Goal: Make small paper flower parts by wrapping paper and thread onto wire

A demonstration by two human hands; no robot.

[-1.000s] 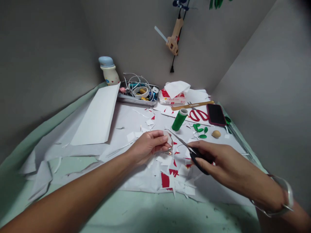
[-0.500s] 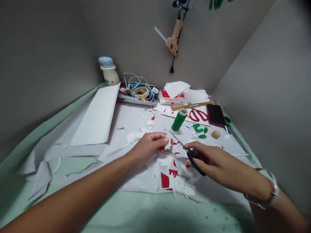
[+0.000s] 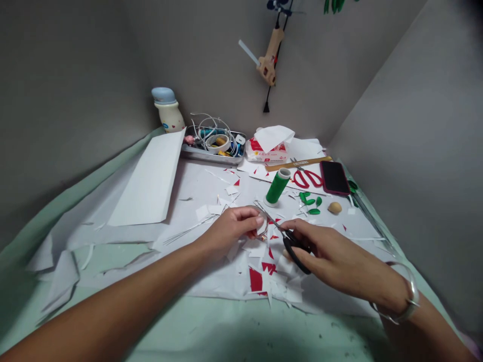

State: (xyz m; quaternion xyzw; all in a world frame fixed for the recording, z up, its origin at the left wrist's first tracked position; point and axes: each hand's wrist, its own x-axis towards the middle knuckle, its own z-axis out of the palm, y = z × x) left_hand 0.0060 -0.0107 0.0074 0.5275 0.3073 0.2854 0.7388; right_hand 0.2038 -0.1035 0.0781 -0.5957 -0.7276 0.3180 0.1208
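Note:
My left hand point(image 3: 231, 229) is closed in a pinch on a small clear tape roll point(image 3: 261, 229) held just above the paper-covered table. My right hand point(image 3: 328, 254) grips black-handled scissors point(image 3: 289, 239), whose thin blades point up-left and reach the tape roll beside my left fingertips. Red and white paper scraps point(image 3: 264, 274) lie scattered under and in front of both hands. A metal bangle sits on my right wrist.
A green thread spool point(image 3: 277, 186) stands just behind the hands. Farther back lie red scissors point(image 3: 307, 178), a ruler, a dark phone point(image 3: 334, 177), a tissue pack point(image 3: 268, 146), a metal tray of cables point(image 3: 214, 145) and a bottle point(image 3: 167, 109). A large white sheet point(image 3: 151, 181) lies left.
My right hand has moved left with the scissors, bringing the blades up against the tape roll. My left hand has turned the roll slightly and stayed in place.

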